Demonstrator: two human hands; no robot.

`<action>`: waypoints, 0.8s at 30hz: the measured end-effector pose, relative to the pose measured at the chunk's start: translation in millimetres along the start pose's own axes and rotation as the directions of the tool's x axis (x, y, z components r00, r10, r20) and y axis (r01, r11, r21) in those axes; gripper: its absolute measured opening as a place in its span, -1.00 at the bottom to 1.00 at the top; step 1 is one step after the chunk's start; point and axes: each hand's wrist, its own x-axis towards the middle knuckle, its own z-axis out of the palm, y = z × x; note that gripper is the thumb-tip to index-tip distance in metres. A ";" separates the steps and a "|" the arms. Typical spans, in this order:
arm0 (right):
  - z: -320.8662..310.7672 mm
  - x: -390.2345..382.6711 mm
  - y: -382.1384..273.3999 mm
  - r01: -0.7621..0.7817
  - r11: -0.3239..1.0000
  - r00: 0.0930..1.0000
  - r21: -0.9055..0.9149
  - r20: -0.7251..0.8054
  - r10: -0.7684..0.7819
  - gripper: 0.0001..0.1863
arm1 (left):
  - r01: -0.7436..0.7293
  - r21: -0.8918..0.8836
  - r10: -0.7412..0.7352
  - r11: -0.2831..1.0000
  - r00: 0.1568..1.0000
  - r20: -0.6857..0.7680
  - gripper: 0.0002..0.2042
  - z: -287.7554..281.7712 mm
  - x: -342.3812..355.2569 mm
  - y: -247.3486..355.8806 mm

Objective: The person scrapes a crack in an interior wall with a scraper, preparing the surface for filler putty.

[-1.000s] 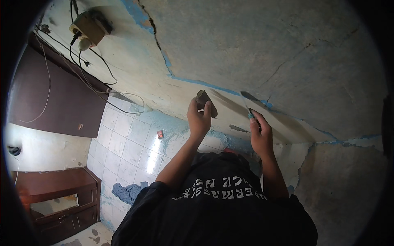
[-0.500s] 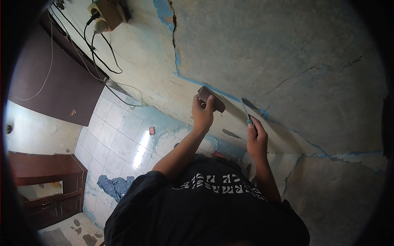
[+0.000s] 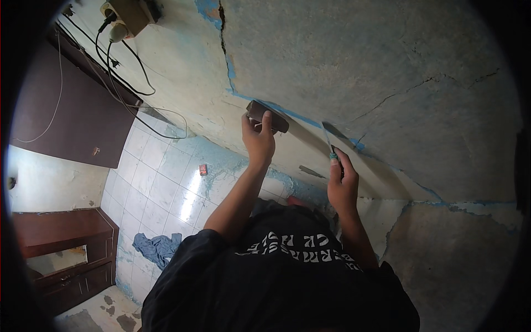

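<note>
Speaker 1: State the condition of the left grip.

Speaker 2: The left grip (image 3: 259, 145), at the centre of the frame, pinches a dark brown block (image 3: 272, 120) between thumb and fingers. The block is tilted, its long side sloping down to the right.

Speaker 1: State the condition of the right grip.

Speaker 2: The right grip (image 3: 343, 183), right of centre, is closed around a thin tool (image 3: 333, 156) with a green handle. The blade points up and slightly left.

Speaker 1: Locate both items relative to the wall.

Speaker 2: Both are in front of the wall (image 3: 343, 61), near the blue strip (image 3: 303, 118) that slopes across the centre. The blade tip is at the strip; contact cannot be confirmed. The same applies to the block.

Speaker 1: List the surroundings.

Speaker 2: Upper left: 1 power socket (image 3: 128, 19) with dark cables (image 3: 145, 71). Left of centre: 1 small red box (image 3: 203, 170) on the tiled floor (image 3: 157, 193). Lower left: 1 crumpled blue-grey cloth (image 3: 157, 247) and 1 reddish-brown cabinet (image 3: 66, 229). Lower centre: the person's black shirt (image 3: 265, 282).
</note>
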 end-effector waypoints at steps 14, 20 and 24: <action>4.6 -2.8 -5.1 -0.018 0.997 0.999 0.074 -0.044 0.021 -0.64 | -0.006 0.035 0.008 0.999 0.999 -0.034 -0.65 -17.5 16.2 2.2; 12.4 0.5 -19.4 -0.039 0.999 0.999 0.007 -0.015 0.039 -0.64 | -0.038 0.035 0.039 0.999 0.998 -0.045 -0.62 -22.4 23.4 5.0; 12.0 2.4 -16.7 0.041 0.999 0.997 0.006 -0.059 -0.040 -0.65 | -0.035 0.027 0.036 0.999 0.999 -0.022 -0.59 -22.6 25.8 4.0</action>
